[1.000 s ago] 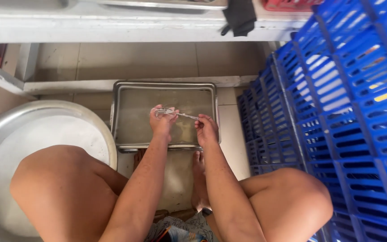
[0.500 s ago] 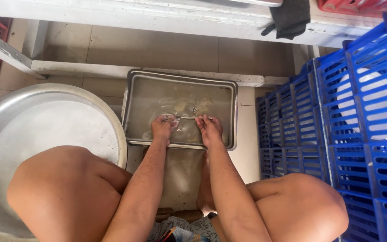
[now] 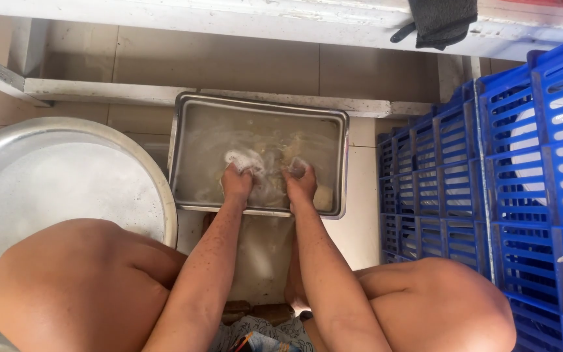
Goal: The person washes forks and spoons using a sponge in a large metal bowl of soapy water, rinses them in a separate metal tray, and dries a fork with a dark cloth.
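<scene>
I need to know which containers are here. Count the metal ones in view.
2. A rectangular metal tray of cloudy water sits on the floor ahead, with the left hand and right hand in it. A large round metal basin sits left, partly cut off.

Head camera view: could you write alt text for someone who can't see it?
Seen from above, a crouching person's left hand and right hand grip something pale and wet in a water-filled rectangular metal tray on a tiled floor. A round metal basin sits left, blue plastic crates right.
</scene>
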